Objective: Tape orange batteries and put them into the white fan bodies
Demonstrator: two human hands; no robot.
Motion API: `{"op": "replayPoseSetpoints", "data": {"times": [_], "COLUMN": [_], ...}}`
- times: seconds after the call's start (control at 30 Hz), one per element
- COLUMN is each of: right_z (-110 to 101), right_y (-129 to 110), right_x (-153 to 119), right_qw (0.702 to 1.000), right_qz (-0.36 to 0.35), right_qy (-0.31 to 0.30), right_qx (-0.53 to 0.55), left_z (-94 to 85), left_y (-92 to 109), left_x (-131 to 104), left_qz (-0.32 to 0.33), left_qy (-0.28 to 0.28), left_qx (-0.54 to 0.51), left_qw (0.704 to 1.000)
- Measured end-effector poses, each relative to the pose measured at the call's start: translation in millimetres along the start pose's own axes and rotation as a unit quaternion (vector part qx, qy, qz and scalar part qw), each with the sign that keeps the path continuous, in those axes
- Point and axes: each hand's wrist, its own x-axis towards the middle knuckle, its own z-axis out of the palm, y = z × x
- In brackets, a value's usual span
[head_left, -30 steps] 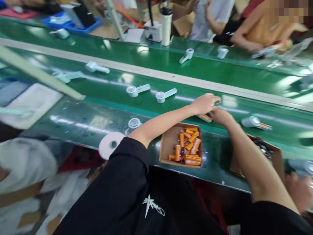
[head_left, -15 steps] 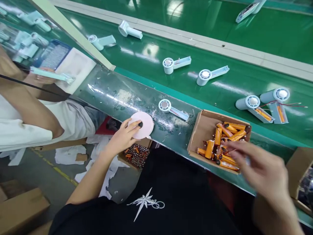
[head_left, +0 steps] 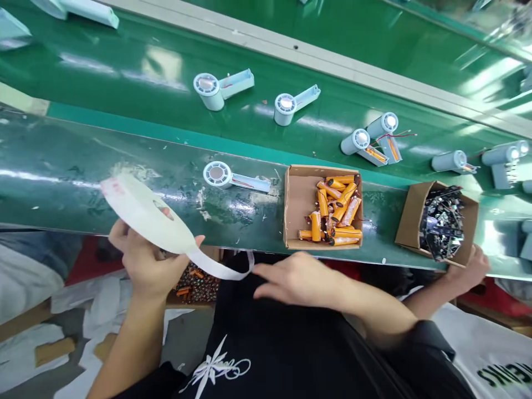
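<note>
My left hand (head_left: 152, 266) holds up a wide roll of white tape (head_left: 145, 213), tilted, above the bench's front edge. A loose strip (head_left: 218, 270) curves from the roll toward my right hand (head_left: 286, 280). The right hand's fingertips are by the strip's end; whether they grip it is hard to make out. A light-blue fan unit (head_left: 218, 174) with an open handle lies on the bench behind the strip. Right of it stands a cardboard box (head_left: 300, 194) with several orange wrapped cells (head_left: 347, 195).
Several blue fan units (head_left: 210, 91) lie on the green conveyor (head_left: 158, 72). Another box (head_left: 409, 216) at the right holds dark electronic parts (head_left: 443, 221), with another person's hand (head_left: 474, 266) at it. A box of small parts (head_left: 199, 285) sits below the bench.
My left hand has lifted the tape roll off the bench and tilted it, with a strip now hanging out. My right hand has left the cell box for the strip's end. The view has shifted right.
</note>
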Motion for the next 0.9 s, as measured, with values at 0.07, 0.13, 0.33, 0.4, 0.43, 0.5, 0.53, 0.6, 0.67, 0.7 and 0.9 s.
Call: {"op": "replayPoseSetpoints", "data": {"times": [0.07,0.13,0.33,0.4,0.43,0.5,0.53,0.6,0.67,0.7,0.9], "right_z": [-35,-61,-80,-83,-83,-78,-74,-64,-55,-52,-58], "right_y": [23,49,88,87,84,78,75,68,63,61,53], "right_x": [-24,-36,-19,-17,-18,-22,-23,-23,-21,-20,-21], "right_qw": [0.997,0.986,0.99,0.999,0.988,0.928,0.889,0.828,0.81,0.818,0.896], "right_qz": [0.026,0.055,0.023,0.035,0.053,0.097,0.112,0.122,0.134,0.142,0.142], "right_qy": [0.039,0.032,-0.063,0.021,0.085,0.205,0.245,0.28,0.294,0.303,0.303], "right_qx": [-0.065,-0.153,-0.123,0.023,0.114,0.294,0.369,0.47,0.489,0.468,0.294], "left_z": [9.9,19.8,43.3,44.3,43.5,40.5,38.8,35.3,32.7,31.7,30.5], "left_y": [16,30,59,68,73,83,87,93,97,98,102], "left_x": [1,6,21,22,22,22,23,24,27,28,31], "left_qz": [0.029,0.072,0.192,0.203,0.203,0.21,0.218,0.236,0.25,0.255,0.282], "left_qy": [0.031,0.002,-0.059,-0.064,-0.069,-0.083,-0.091,-0.106,-0.118,-0.121,-0.134], "left_qx": [0.028,0.047,0.042,0.046,0.053,0.07,0.078,0.093,0.107,0.112,0.121], "left_qw": [0.999,0.996,0.979,0.976,0.975,0.972,0.969,0.962,0.955,0.953,0.942]}}
